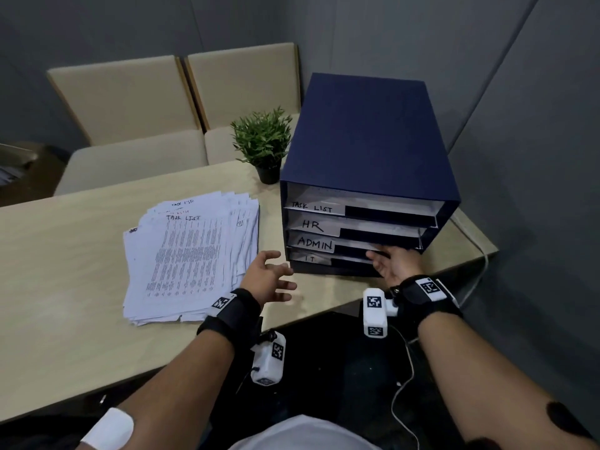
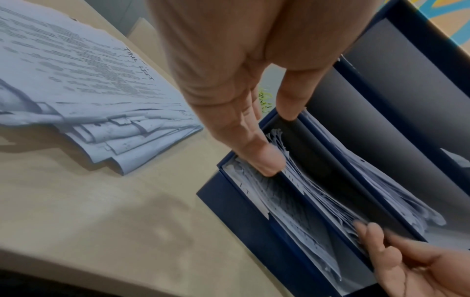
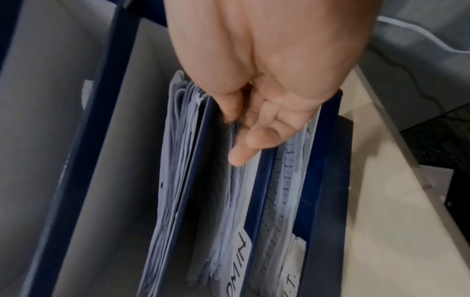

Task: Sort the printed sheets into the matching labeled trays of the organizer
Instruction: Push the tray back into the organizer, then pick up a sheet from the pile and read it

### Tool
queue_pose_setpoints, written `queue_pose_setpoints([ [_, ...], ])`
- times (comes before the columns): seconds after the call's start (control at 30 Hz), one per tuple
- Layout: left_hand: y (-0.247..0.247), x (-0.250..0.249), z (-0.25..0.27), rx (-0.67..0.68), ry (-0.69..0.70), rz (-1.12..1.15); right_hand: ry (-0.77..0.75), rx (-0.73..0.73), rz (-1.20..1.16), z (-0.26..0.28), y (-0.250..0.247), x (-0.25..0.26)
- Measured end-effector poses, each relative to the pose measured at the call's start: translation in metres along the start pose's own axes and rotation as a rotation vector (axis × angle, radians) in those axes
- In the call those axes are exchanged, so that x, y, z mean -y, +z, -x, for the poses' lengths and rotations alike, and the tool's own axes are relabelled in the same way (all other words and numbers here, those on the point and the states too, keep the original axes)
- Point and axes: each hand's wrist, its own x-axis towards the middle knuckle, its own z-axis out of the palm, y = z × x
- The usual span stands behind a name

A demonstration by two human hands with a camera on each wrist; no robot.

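Note:
A dark blue organizer (image 1: 367, 131) stands at the table's right end, its trays labelled TASK LIST, HR, ADMIN (image 1: 315, 243) and IT (image 1: 310, 258). A loose stack of printed sheets (image 1: 191, 254) lies to its left, the top one headed TASK LIST. My right hand (image 1: 393, 261) reaches into the right side of the ADMIN tray, its straight fingers (image 3: 254, 140) resting on the sheets there. With fingers spread and nothing held, my left hand (image 1: 271, 277) hovers by the organizer's lower left corner; its fingertips (image 2: 269, 164) lie at the tray fronts.
A small potted plant (image 1: 263, 141) stands behind the stack, beside the organizer. Two beige chairs (image 1: 130, 102) sit beyond the table (image 1: 65, 287). A white cable (image 1: 480, 271) drops over the table's right edge. Grey walls close in behind and to the right.

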Motion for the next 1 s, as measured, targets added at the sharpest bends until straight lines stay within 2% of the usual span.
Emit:
queue_pose_setpoints([
  [0.13,-0.005,0.003,-0.003,-0.006,0.005,-0.017,-0.019,0.013,-0.011,0.004,-0.003,-0.004],
  [0.23,-0.009,0.005,-0.006,0.001,0.018,-0.052,-0.03,0.068,0.101,0.014,-0.003,-0.009],
  [0.43,-0.035,0.012,-0.011,-0.015,0.056,-0.191,-0.048,0.325,0.382,0.041,0.025,-0.03],
  [0.57,-0.075,0.016,-0.016,-0.071,0.067,-0.247,-0.045,0.455,0.525,0.054,0.065,-0.051],
  [0.7,-0.13,0.016,-0.022,-0.124,0.1,-0.363,-0.042,0.511,0.663,0.066,0.115,-0.072],
  [1.0,-0.25,0.014,-0.048,-0.227,0.046,-0.533,-0.037,0.463,0.791,0.077,0.214,-0.122],
])
